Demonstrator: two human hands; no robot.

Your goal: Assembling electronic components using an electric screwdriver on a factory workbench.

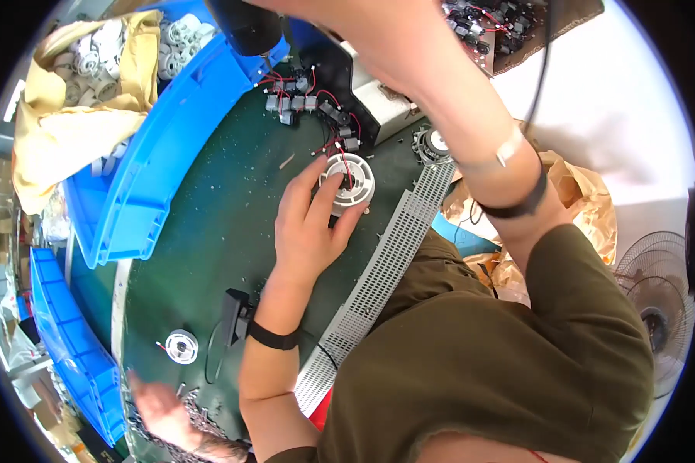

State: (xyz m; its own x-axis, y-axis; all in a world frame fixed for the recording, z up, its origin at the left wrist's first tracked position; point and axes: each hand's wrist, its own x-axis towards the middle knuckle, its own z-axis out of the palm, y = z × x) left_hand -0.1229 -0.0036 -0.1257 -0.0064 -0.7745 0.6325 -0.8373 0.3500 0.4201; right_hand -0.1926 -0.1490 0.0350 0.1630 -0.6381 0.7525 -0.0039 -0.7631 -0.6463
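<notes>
A white round plastic housing (361,171) with red wires at its centre lies on the green table under my left hand (310,220). The fingers and thumb of that hand are bent around the housing's rim and hold it. At the top edge my right hand (328,11) is partly cut off by the picture. It grips a black electric screwdriver (249,25), whose thin bit points down above the blue bin's edge. Beyond the housing lie several small grey motors (289,100) with red wires.
Blue bins (166,174) with white parts and yellow cloth (77,139) stand left. Another white housing (182,346) lies near a co-worker's blurred hand (162,413). A perforated metal strip (386,270) edges the table; a round part (432,144) sits by its end.
</notes>
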